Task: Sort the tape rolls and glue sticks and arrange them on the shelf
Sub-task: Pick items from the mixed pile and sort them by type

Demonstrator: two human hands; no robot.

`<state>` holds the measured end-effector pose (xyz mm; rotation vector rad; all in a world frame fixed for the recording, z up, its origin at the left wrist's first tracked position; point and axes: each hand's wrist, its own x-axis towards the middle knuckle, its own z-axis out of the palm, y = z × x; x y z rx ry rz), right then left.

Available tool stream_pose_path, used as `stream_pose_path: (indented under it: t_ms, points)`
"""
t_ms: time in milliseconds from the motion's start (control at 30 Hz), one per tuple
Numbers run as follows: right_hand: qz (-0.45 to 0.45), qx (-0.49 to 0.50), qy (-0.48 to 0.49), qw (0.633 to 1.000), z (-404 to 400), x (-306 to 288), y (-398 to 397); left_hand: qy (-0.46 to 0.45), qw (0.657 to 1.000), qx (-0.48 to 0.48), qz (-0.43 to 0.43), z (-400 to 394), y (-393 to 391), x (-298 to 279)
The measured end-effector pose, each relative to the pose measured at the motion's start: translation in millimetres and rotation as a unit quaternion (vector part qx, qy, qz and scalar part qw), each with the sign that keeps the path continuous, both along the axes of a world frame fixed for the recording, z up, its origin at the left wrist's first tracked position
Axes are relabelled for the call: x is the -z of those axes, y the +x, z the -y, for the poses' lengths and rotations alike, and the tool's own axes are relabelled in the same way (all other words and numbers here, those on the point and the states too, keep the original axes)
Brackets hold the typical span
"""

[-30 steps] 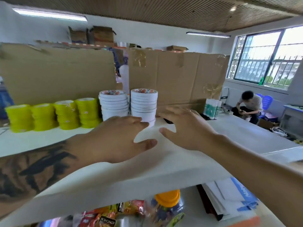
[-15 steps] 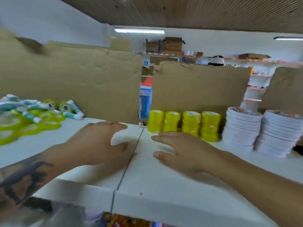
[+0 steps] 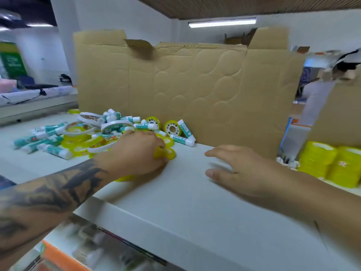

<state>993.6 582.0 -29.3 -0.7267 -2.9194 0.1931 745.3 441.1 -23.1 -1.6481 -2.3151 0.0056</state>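
A mixed heap of teal-and-white glue sticks, yellow tape rolls and white tape rolls lies on the white shelf at the left, against a cardboard wall. My left hand is at the heap's right edge, its fingers curled round small yellow tape rolls. My right hand hovers flat over the bare shelf to the right, fingers spread, holding nothing. Sorted stacks of yellow tape stand at the far right. Two yellow rolls lean upright against the cardboard beside a glue stick.
A tall sheet of cardboard closes the back of the shelf. A second cardboard piece stands behind the sorted stacks. Below the shelf's front edge lies a blurred lower shelf with packaged goods. A counter runs at the far left.
My view has swung left from the sorted white and yellow stacks to the unsorted heap. My left hand has reached the heap and closed on yellow tape rolls; my right hand followed leftward, still open.
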Motion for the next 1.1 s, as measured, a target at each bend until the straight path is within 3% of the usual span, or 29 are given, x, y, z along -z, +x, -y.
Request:
stream_pose_path:
  t_ms: [267,567,700,867,1100]
  points:
    - [-0.002,-0.014,0.005,1.000,14.3,-1.1,-30.2,0.036,0.993,0.114,0.018,-7.9,-16.8,4.6]
    - [-0.111,0.034,0.036,0.993,19.3,-13.7,14.5,0.104,0.934,0.258,0.225,-19.1,25.3,-4.6]
    - [-0.193,0.030,0.047,0.980,20.9,-14.7,46.9,0.127,0.885,0.310,0.324,-28.0,54.9,-9.6]
    - [-0.264,0.034,0.063,0.962,24.7,-13.5,86.3,0.085,0.851,0.355,0.377,-41.5,93.7,-18.6]
    - [-0.299,0.046,0.048,0.952,16.0,-9.8,143.2,0.033,0.834,0.392,0.388,-60.2,150.4,-28.6]
